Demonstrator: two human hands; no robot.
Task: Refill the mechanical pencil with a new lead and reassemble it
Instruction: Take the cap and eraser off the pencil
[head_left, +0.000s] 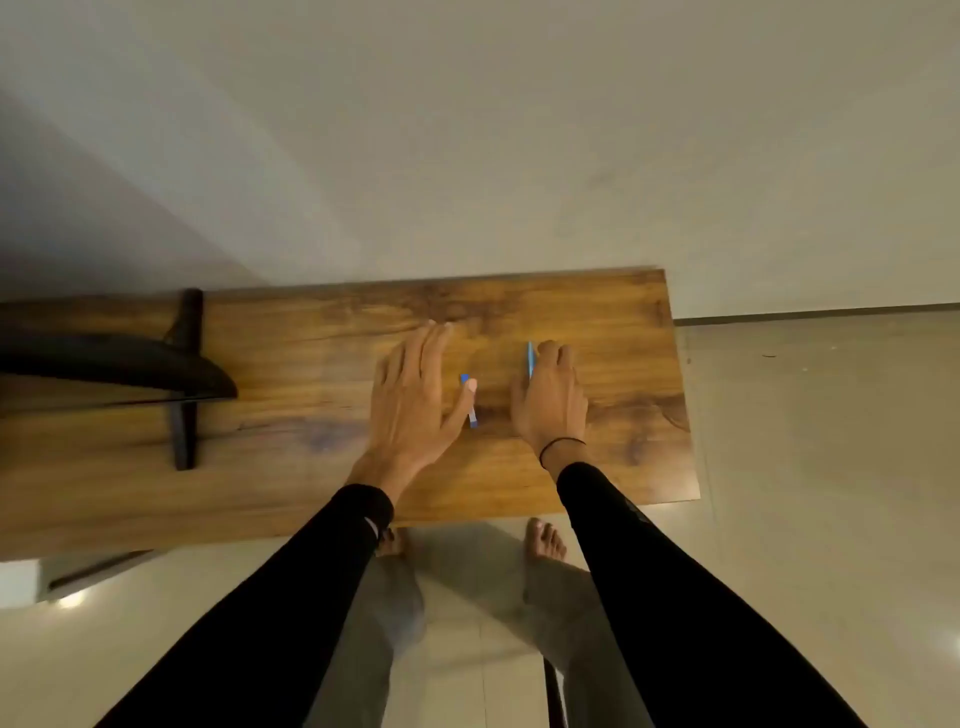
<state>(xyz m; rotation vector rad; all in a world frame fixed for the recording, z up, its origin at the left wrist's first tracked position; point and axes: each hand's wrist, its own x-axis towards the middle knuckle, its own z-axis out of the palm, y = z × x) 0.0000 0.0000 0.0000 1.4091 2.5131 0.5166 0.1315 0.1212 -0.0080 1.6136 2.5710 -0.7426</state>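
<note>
Clutter is sparse on the wooden table: a dark curved stand sits at its left end, well apart from the hands, with a black upright bar crossing it. A pale wall rises behind the table, and tiled floor spreads to the right and below. Bare feet show under the near edge, between two black sleeves.

The left hand lies flat over the table, palm down, fingers stretched and slightly spread. Its thumb tip touches the top of a small blue-and-white tube that lies on the wood just right of the hand; I cannot tell whether this is the lead case or a pencil part. The thumb covers part of it.

The right hand rests knuckles up, fingers curled down together, with a thin dark band round the wrist. A slim blue pencil sticks out at its left side, pointing away from the person; the hand hides the lower end, and I cannot tell whether the fingers grip it or merely lie beside it.

No writing or brand can be read anywhere; the tube and pencil are too small and blurred.
</note>
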